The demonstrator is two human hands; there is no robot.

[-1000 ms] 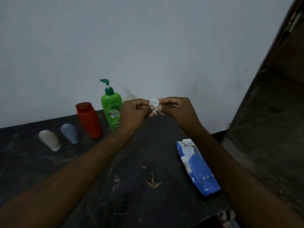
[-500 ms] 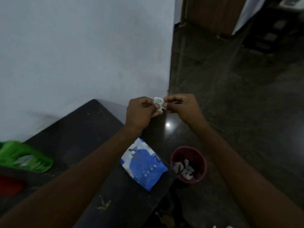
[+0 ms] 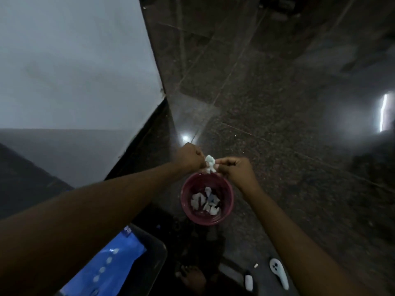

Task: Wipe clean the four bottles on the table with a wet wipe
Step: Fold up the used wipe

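Over the bin: a person's left hand (image 3: 190, 159) and right hand (image 3: 233, 169) meet above a round maroon plastic bin (image 3: 205, 220), which stands on the dark polished stone floor (image 3: 277, 103) just off the corner of the black table (image 3: 155, 251). Each hand pinches one side of a small crumpled white wet wipe (image 3: 210, 166) between thumb and fingertips, the other fingers curled in. The wad hangs over the bin's far rim, with a heap of crumpled white used wipes (image 3: 205, 201) inside. A blue plastic wipe pack (image 3: 111, 265) lies at the table's corner; the four bottles are out of view. The step in hand appears to be discarding the spent wipe. It would go best with the wad brought towards the middle of the bin's mouth and both pinches let go together, so the damp piece neither clings to a fingertip nor lands on the floor.
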